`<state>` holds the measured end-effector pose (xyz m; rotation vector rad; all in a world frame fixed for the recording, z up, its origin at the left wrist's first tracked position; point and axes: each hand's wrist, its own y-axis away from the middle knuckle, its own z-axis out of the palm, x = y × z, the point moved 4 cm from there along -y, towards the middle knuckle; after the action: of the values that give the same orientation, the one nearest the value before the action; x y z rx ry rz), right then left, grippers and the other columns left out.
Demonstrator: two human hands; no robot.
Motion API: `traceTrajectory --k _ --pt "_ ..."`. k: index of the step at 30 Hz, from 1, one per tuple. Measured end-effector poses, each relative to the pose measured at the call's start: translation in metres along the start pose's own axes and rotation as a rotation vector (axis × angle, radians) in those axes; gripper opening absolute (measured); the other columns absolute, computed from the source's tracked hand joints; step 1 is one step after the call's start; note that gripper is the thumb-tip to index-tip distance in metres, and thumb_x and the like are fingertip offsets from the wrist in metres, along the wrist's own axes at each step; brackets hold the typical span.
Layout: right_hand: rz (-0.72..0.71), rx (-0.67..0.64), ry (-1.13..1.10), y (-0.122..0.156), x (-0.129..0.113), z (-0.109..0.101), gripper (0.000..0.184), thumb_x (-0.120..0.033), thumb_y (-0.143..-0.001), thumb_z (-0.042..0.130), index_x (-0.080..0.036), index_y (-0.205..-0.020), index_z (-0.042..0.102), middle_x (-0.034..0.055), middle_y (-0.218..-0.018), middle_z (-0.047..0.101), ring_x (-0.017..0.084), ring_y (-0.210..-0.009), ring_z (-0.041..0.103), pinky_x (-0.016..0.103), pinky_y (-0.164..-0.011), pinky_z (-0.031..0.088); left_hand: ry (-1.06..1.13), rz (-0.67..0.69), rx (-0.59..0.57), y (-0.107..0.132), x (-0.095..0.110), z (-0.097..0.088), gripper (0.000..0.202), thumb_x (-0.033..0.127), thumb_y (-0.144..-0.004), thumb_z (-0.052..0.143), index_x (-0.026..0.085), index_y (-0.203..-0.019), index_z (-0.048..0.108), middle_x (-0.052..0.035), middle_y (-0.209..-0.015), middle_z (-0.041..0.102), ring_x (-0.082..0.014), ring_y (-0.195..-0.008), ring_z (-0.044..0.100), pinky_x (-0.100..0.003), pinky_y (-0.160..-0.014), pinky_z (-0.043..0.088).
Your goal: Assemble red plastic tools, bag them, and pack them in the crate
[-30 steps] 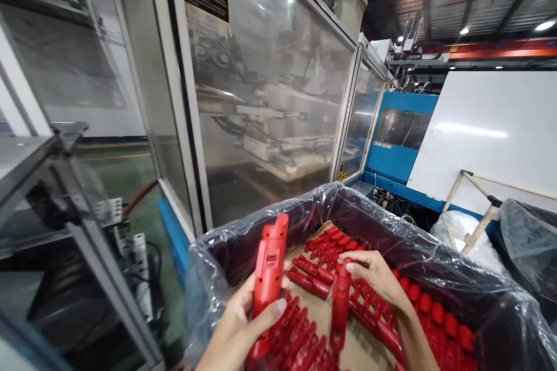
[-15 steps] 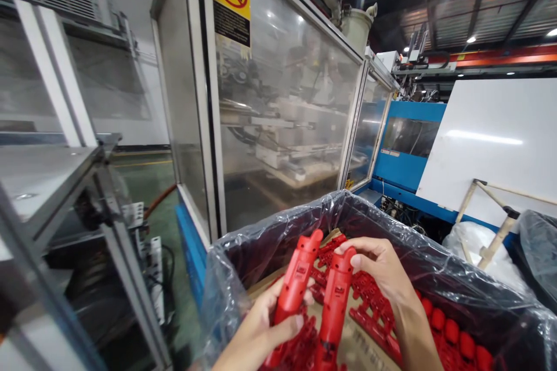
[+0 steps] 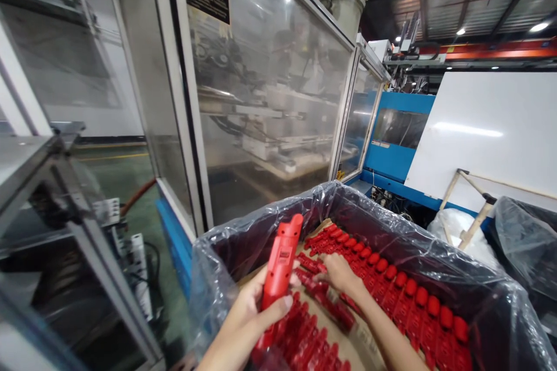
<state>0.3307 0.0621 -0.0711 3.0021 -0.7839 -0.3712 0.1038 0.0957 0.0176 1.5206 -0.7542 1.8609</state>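
My left hand is wrapped round a red moulded plastic part, held tilted upright above the lined box. The part is long, with small holes and a rectangular slot on its face. Lower inside the box, my right hand has its fingers closed at a second red plastic part, which lies slanted over brown cardboard and is smeared by motion. Its fingertips are partly hidden. Rows of similar red parts fill the box's right side, and more red parts lie below my left hand.
Clear plastic sheeting lines the box and drapes over its rim. Behind it stands a machine enclosure with transparent panels and a metal frame. A metal bench is at left, a pipe frame at right.
My right hand has gone down into the box with its red part, away from the part in my left hand. The view has shifted, showing more of the right-hand row.
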Motion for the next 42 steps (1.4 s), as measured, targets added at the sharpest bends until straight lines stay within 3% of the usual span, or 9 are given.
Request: traceTrajectory --k 6,9,12,14,18,24,29,34,42 --pt "0.215 -0.116 0.136 0.015 0.056 0.031 0.023 -0.035 -0.091 0.063 -0.017 -0.105 0.064 0.0052 -0.109 0.067 0.020 -0.101 0.064 0.043 -0.090 0.053 0.016 0.016 0.065 0.002 -0.002 0.000 0.044 0.037 -0.066 0.081 0.023 -0.106 0.069 -0.0017 -0.099 0.071 -0.0246 -0.095 0.061 -0.030 -0.088 0.043" --pt "0.248 -0.135 0.123 0.028 0.063 0.052 0.026 -0.033 -0.088 0.067 -0.016 -0.107 0.064 0.0059 -0.114 0.065 0.022 -0.105 0.063 0.045 -0.092 0.051 0.023 0.026 0.078 0.002 -0.002 0.001 0.046 0.037 -0.065 0.082 0.023 -0.107 0.069 -0.0020 -0.098 0.072 -0.0250 -0.095 0.061 -0.030 -0.088 0.044" --pt "0.250 -0.054 0.020 0.034 0.067 0.054 0.023 -0.032 -0.088 0.066 -0.015 -0.104 0.064 0.0060 -0.113 0.065 0.022 -0.106 0.062 0.047 -0.095 0.049 0.024 0.044 0.074 0.001 -0.001 0.000 0.043 0.037 -0.064 0.082 0.024 -0.103 0.070 -0.0020 -0.103 0.072 -0.0256 -0.100 0.062 -0.029 -0.091 0.043" --pt "0.207 0.014 -0.112 0.036 0.071 0.038 0.019 -0.033 -0.090 0.064 -0.016 -0.096 0.065 0.0042 -0.103 0.067 0.020 -0.100 0.063 0.044 -0.093 0.049 0.015 0.025 0.045 0.000 -0.003 -0.002 0.044 0.039 -0.065 0.082 0.024 -0.105 0.070 -0.0025 -0.106 0.072 -0.0267 -0.105 0.061 -0.029 -0.092 0.043" --pt "-0.030 0.123 -0.488 0.042 0.073 -0.022 0.031 -0.042 -0.094 0.052 -0.015 -0.087 0.066 0.0017 -0.085 0.068 0.018 -0.087 0.064 0.037 -0.084 0.051 -0.010 -0.005 -0.001 -0.002 -0.008 -0.005 0.054 0.042 -0.066 0.081 0.024 -0.115 0.065 -0.0029 -0.107 0.071 -0.0278 -0.110 0.060 -0.030 -0.093 0.042" --pt "-0.317 0.202 -1.013 0.064 0.032 -0.089 0.056 -0.067 -0.081 0.055 -0.019 -0.108 0.069 0.0063 -0.104 0.072 0.022 -0.090 0.067 0.032 -0.074 0.054 0.017 0.051 0.017 -0.001 -0.006 -0.005 0.043 0.040 -0.065 0.082 0.023 -0.102 0.069 -0.0014 -0.099 0.072 -0.0253 -0.100 0.061 -0.029 -0.091 0.043" --pt "-0.413 0.258 -1.200 0.072 -0.009 -0.109 0.053 -0.066 -0.074 0.067 -0.023 -0.104 0.073 0.0069 -0.100 0.074 0.019 -0.082 0.068 0.028 -0.065 0.055 0.010 0.051 -0.045 -0.004 -0.008 -0.005 0.041 0.041 -0.067 0.080 0.023 -0.101 0.068 -0.0023 -0.097 0.069 -0.0265 -0.097 0.060 -0.033 -0.089 0.043" --pt "-0.458 0.279 -1.194 0.080 -0.035 -0.125 0.045 -0.061 -0.073 0.071 -0.025 -0.100 0.075 0.0050 -0.099 0.075 0.017 -0.080 0.068 0.023 -0.061 0.054 0.050 0.075 -0.092 -0.005 -0.011 -0.003 0.040 0.041 -0.066 0.081 0.021 -0.098 0.068 -0.0036 -0.095 0.068 -0.0243 -0.087 0.060 -0.032 -0.080 0.045" --pt "-0.376 0.266 -0.865 0.067 -0.032 -0.130 0.040 -0.053 -0.087 0.056 -0.019 -0.104 0.069 0.0050 -0.100 0.072 0.020 -0.088 0.067 0.029 -0.070 0.056 0.066 0.112 -0.063 0.000 -0.004 0.000 0.045 0.034 -0.067 0.079 0.021 -0.108 0.066 -0.0027 -0.095 0.068 -0.0238 -0.091 0.058 -0.031 -0.084 0.044"
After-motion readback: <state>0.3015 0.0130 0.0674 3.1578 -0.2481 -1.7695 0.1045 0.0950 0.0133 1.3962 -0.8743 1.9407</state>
